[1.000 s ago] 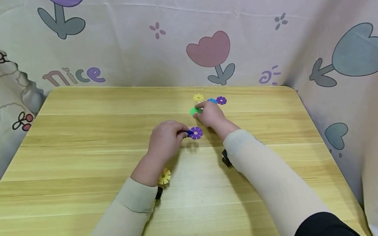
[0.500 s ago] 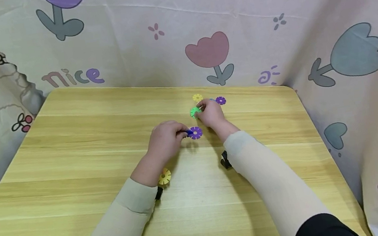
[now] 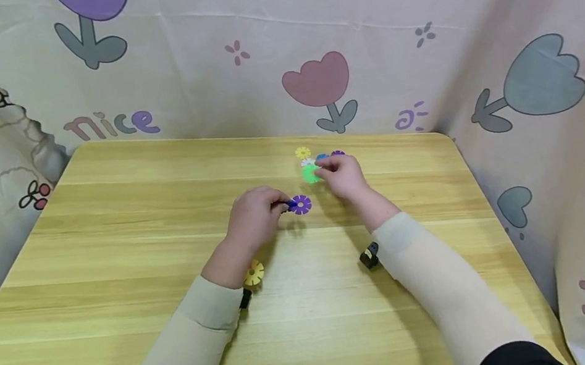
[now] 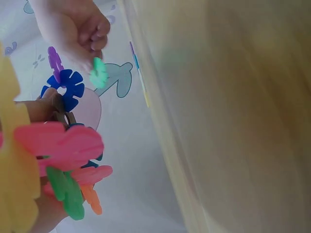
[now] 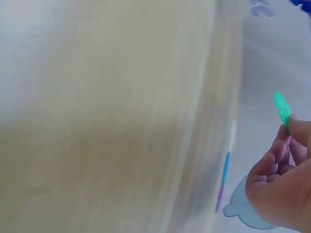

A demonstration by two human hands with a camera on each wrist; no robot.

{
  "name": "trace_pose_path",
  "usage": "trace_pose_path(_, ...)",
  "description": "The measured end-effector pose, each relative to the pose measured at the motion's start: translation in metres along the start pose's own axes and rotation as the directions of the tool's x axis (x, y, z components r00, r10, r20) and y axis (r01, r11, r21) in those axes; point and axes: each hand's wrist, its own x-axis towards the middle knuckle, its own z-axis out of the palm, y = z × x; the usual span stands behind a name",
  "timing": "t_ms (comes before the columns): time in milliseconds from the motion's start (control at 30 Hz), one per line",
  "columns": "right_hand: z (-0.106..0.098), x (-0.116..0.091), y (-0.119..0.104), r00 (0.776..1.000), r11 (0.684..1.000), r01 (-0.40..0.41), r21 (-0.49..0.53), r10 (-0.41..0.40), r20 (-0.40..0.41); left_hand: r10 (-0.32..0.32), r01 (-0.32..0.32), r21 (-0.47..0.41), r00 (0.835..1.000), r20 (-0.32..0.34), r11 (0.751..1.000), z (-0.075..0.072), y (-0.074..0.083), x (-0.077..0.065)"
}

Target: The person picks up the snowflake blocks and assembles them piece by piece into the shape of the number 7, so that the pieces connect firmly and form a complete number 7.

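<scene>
My left hand (image 3: 255,216) holds a cluster of joined plastic snowflake discs above the table. In the left wrist view the cluster includes a dark blue disc (image 4: 74,90), a purple disc (image 4: 55,60), a pink disc (image 4: 63,148), a green one, an orange one and a large yellow disc (image 4: 17,170) close to the camera. My fingers and the nearer discs partly hide how they join. Between thumb and fingers, my right hand (image 3: 346,176) pinches a single light green snowflake disc (image 3: 310,173), apart from the cluster.
Near the table's far edge lie a yellow disc (image 3: 302,152), a white disc (image 3: 308,161), a blue disc (image 3: 321,157) and a purple disc (image 3: 337,153), partly behind my right hand. A patterned cloth (image 3: 197,65) hangs behind the wooden table (image 3: 125,231).
My right hand has drawn back to the right from the loose discs, carrying the green disc, and the white disc shows beside it. My left hand stays almost still with its cluster.
</scene>
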Motion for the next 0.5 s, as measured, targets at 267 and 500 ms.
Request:
trace_pose_path(267,-0.024,-0.038,0.003,0.999,0.993,0.033,0.109,-0.033,-0.001,-0.002,0.002,-0.004,1.0,0.005,1.0,-0.002,0.003,0.0)
trace_pose_path(500,-0.028,-0.064,0.005,0.992,0.972,0.122,0.2,-0.127,0.013,-0.019,0.019,0.004,1.0,0.011,1.0,0.0,0.004,0.001)
